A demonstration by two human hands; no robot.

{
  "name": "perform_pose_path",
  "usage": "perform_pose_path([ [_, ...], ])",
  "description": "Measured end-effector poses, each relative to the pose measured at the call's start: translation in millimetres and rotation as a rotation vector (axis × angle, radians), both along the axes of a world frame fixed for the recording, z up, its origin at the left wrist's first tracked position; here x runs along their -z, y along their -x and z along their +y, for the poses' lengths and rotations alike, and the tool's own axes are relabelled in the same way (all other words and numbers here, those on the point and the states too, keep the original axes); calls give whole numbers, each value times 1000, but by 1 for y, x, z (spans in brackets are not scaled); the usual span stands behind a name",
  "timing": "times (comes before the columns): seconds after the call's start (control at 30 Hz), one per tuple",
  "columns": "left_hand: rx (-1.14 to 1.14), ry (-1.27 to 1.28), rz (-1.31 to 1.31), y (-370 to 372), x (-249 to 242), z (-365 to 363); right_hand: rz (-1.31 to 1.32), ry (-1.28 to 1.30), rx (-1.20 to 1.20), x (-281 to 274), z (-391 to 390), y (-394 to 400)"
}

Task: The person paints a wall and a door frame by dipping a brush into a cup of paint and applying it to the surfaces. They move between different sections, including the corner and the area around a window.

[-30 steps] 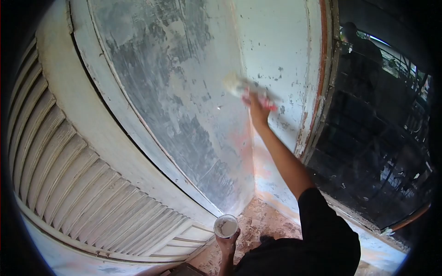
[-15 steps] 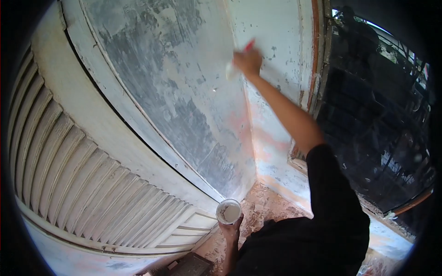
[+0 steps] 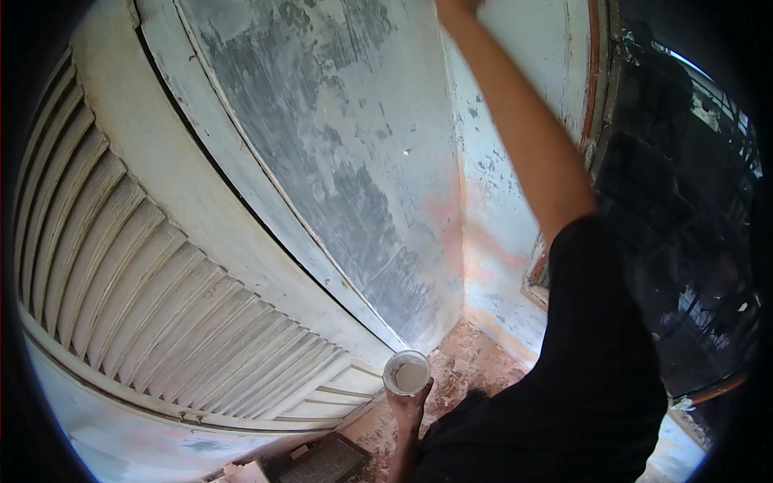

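Observation:
My left hand (image 3: 408, 409) is wrapped around a small round tub (image 3: 390, 378), held upright low in the middle of the view. Inside the tub is a pale, creamy paint-like substance (image 3: 412, 376). My right arm reaches up along the wall corner. Only the wrist end of my right hand (image 3: 460, 6) shows at the top edge; its fingers and anything in them are out of view. Closest to it is the pale wall (image 3: 527, 48), beside the grey, patchy wall (image 3: 322, 145).
White louvred slats (image 3: 161, 298) and their frame curve along the left. At right stands a dark window pane (image 3: 676, 209) with a worn frame (image 3: 600, 72). Reddish rubble-like floor (image 3: 475, 362) lies below the corner, and a dark box-like object (image 3: 326, 463) is at the bottom.
My right hand has moved up to the top edge, taking the red-handled brush-like tool out of view. The wall has shifted right and down in the view. My left hand still holds the tub.

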State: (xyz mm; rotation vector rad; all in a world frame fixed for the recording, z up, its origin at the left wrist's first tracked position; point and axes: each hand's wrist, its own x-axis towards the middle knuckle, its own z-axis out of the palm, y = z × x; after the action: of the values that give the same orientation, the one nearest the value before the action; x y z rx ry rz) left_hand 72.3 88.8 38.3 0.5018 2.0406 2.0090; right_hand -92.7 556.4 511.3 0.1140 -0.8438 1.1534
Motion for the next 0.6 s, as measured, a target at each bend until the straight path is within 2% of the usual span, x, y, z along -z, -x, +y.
perform_pose_path([
  [0.03,2,0,-6,-1,0,1,131,-74,-110,56,-14,1],
  [0.1,56,-8,-2,1,4,2,155,72,-284,144,-46,-11],
  [0.13,86,-9,0,1,5,3,151,126,-385,192,-36,-9],
  [0.17,96,-17,-11,0,6,5,-18,160,-438,242,-38,-20],
  [0.2,105,-23,-23,-2,7,8,-57,181,-248,286,-58,-22],
  [0.27,119,-3,-20,-3,9,12,-153,284,-273,368,-80,-39],
  [0.33,131,53,8,-4,13,12,-192,447,-196,417,-105,-56],
  [0.37,136,41,8,-3,12,13,-230,426,-132,439,-109,-61],
  [0.43,151,30,-11,-8,7,12,-344,664,-86,455,-118,-68],
  [0.53,158,-2,-3,-11,-1,12,-355,779,-68,447,-75,-51],
  [0.57,151,16,18,-13,-5,10,-89,752,-136,421,-65,-33],
  [0.6,155,-1,11,-14,-3,9,-282,648,-108,370,-63,-34],
])
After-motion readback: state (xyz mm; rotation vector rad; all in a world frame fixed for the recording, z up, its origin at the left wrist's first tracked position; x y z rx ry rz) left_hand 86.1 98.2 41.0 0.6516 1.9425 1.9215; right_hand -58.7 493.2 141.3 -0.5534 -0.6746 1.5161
